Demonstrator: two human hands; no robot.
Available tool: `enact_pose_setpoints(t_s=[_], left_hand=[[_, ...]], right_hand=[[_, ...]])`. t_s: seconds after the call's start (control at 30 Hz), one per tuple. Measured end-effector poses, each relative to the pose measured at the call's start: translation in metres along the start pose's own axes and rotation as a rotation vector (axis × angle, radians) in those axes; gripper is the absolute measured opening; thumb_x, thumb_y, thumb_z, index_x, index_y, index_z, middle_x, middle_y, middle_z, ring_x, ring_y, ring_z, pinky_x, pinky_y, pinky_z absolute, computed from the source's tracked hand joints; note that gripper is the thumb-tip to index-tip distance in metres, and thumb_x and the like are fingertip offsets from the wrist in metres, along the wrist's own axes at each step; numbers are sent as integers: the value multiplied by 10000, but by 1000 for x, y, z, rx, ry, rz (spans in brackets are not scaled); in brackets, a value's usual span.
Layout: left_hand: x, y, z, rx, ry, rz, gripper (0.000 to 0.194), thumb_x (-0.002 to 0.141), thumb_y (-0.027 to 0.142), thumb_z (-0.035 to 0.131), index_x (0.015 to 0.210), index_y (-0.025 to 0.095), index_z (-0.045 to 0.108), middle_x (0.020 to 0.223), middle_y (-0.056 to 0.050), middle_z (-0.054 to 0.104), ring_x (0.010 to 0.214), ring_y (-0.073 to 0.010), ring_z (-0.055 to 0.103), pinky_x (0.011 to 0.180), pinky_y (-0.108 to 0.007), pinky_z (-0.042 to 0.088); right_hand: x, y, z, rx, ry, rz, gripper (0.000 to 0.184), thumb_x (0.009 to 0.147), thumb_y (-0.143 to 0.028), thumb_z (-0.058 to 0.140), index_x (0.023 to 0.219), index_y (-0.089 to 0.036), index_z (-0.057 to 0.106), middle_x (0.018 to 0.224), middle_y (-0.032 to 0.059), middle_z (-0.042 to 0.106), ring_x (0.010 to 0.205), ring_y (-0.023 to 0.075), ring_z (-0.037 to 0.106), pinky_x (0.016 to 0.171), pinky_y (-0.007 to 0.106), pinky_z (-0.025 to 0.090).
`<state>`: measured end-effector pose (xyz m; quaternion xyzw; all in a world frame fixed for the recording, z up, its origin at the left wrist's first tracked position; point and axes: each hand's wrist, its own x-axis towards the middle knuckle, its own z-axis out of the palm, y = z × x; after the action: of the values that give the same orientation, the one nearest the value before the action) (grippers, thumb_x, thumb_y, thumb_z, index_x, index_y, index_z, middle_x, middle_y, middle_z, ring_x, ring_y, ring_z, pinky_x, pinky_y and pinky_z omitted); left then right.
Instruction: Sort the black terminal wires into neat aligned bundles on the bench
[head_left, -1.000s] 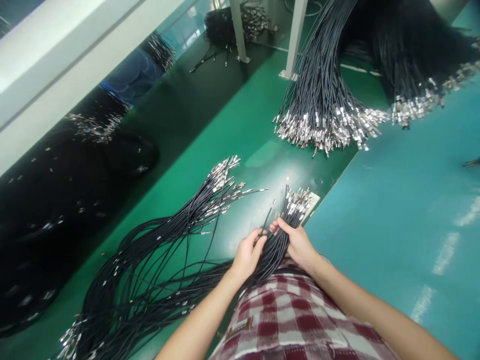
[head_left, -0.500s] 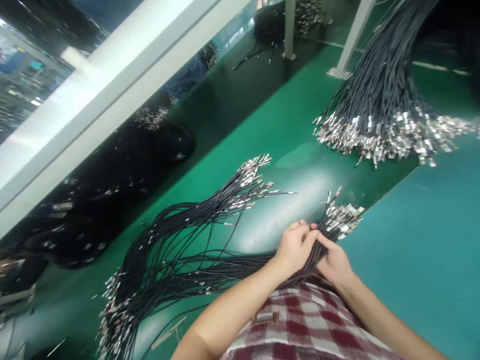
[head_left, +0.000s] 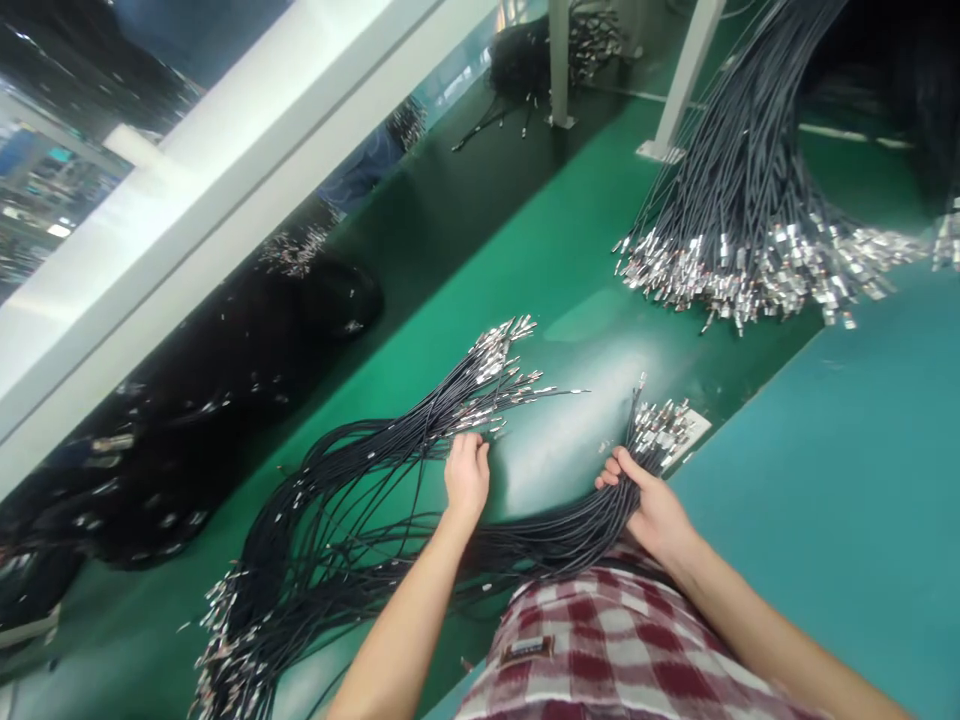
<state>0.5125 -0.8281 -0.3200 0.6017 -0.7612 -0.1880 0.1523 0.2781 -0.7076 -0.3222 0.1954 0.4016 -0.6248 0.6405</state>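
My right hand [head_left: 654, 505] is wrapped around a bundle of thin black cables [head_left: 551, 535], just below its silvery metal ends [head_left: 661, 432]. That bundle trails left, in front of the checked cloth at my waist. My left hand [head_left: 466, 475] is at the lower edge of a second bundle of black cables [head_left: 397, 428], near its metal tips [head_left: 491, 360]. Its fingers are closed together; whatever they pinch is hidden. Both bundles run into a curved heap at the left, where more metal ends [head_left: 229, 640] hang together.
A large hank of black cables [head_left: 757, 150] with metal ends fans out at the upper right. A pale metal beam [head_left: 225, 190] slants across the upper left. Beyond it lie dark cable piles [head_left: 187, 410]. Pale posts [head_left: 679, 85] stand on the green surface [head_left: 517, 240].
My left hand has left the right-hand bundle and moved left to the tips of the other bundle. My right hand keeps its hold on the cables.
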Motion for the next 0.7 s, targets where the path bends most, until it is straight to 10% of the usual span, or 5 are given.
enact_pose_setpoints(t_s=[0.17,0.3,0.4,0.53,0.7], left_hand=[[-63,38,5,-157,-179,234,135,947,220,445,865,198,551,833,-43,563,776,-170,554,715,-276,450],[-85,53,7,-179,-455,298,168,945,218,450,865,189,595,829,-49,596,746,-164,568,692,-272,458],[-53,29,-7,-249,-382,160,153,915,279,531,807,197,603,786,-26,604,727,-154,577,687,-261,463],[27,-33,-37,-28,232,-211,70,828,244,602,856,189,568,888,-56,578,829,-197,565,782,-323,465],[77,-66,-49,-70,132,-316,136,741,157,594,654,209,503,668,3,522,676,-175,539,746,-307,446]], right_hand=[[7,-4,6,-51,19,-4,169,760,-294,762,795,-202,625,940,60,718,915,200,677,786,313,582],[4,-2,8,-94,29,-17,205,731,-310,791,795,-181,645,823,37,690,789,171,666,775,292,581],[2,1,5,-27,55,-42,253,684,-284,832,716,-182,602,628,-49,545,556,90,542,664,237,574],[4,2,4,20,41,-15,282,669,-277,845,837,-187,637,601,-79,454,509,69,454,592,224,555],[3,0,10,-8,10,-12,324,675,-296,845,903,-186,643,619,-76,449,537,74,456,606,237,556]])
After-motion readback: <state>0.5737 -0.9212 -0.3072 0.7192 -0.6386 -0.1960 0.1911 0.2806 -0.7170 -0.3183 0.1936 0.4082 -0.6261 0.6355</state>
